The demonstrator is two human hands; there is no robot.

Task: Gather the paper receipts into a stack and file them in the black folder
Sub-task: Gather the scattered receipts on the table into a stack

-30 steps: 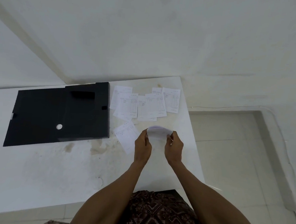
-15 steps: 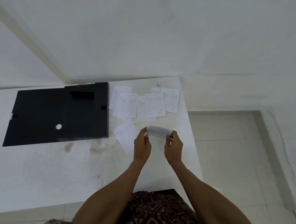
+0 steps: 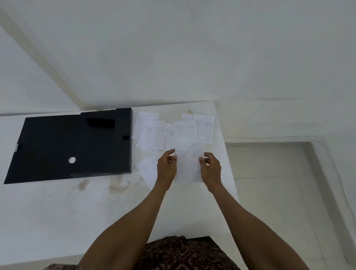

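I hold one white receipt [image 3: 188,163] flat between both hands over the table's right side. My left hand [image 3: 166,169] pinches its left edge and my right hand [image 3: 211,168] pinches its right edge. Several more receipts [image 3: 173,132] lie overlapping in a row at the far right of the table. A single receipt [image 3: 148,171] lies just left of my left hand. The black folder [image 3: 71,146] lies flat on the table's left half, with a small white disc [image 3: 72,160] on it.
The white table [image 3: 51,210] has brownish stains [image 3: 116,186] near the folder's front right corner. Its right edge runs close to my right hand, with tiled floor [image 3: 274,194] beyond. White walls stand behind the table.
The receipt in my hands was curled over with only its top edge showing; now it is spread flat and facing up. Both hands moved slightly forward and apart.
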